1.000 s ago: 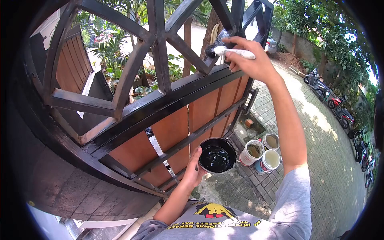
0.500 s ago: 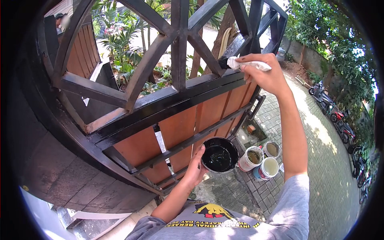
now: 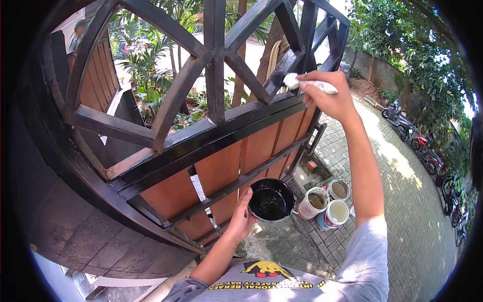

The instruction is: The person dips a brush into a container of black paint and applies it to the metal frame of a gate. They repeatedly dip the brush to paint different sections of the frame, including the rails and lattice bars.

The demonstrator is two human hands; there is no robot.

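My right hand (image 3: 329, 98) is closed around a paintbrush (image 3: 317, 85) with a white handle. Its dark bristle end lies against a slanted bar of the gate's upper lattice, where the exact contact is hard to make out. Black, glossy paint shows on the gate's horizontal rail (image 3: 201, 143). Lower down, my left hand (image 3: 242, 219) grips the side of a round black bowl (image 3: 271, 200) with dark paint inside. The bowl is held in front of the gate's brown wooden panels (image 3: 219, 163).
Several buckets stand on the paving right of the bowl, among them a white bucket (image 3: 338, 212). Parked motorcycles (image 3: 425, 151) line the driveway's right side. A dark curved wall (image 3: 75, 221) is at left. Behind the gate are plants, and a person (image 3: 79, 31) is at far left.
The brush has shifted slightly up along the slanted bar, with my right hand still around it. My view has moved a little; the bowl stays in my left hand.
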